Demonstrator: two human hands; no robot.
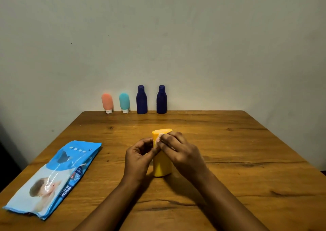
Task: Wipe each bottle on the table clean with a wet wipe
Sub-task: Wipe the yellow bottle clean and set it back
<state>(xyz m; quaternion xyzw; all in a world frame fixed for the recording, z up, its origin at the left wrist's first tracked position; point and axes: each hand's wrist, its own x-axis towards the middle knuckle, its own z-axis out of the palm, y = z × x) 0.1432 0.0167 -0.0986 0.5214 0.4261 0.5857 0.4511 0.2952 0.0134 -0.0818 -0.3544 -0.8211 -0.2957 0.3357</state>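
smooth yellow plastic bottle (162, 167), rounded, upright on the grained wooden table (229, 151) | my left grip (139, 154) curled round its upper left side | my right grip (180, 151) pinching a thin white wet wipe (159, 139) against its top edge

- "mee mee" runs in white along the blue edge of my wet wipes pack (53, 177), lower left of the frame.
- A round badge (79, 171) on it repeats "mee mee"; the finer print is unreadable.
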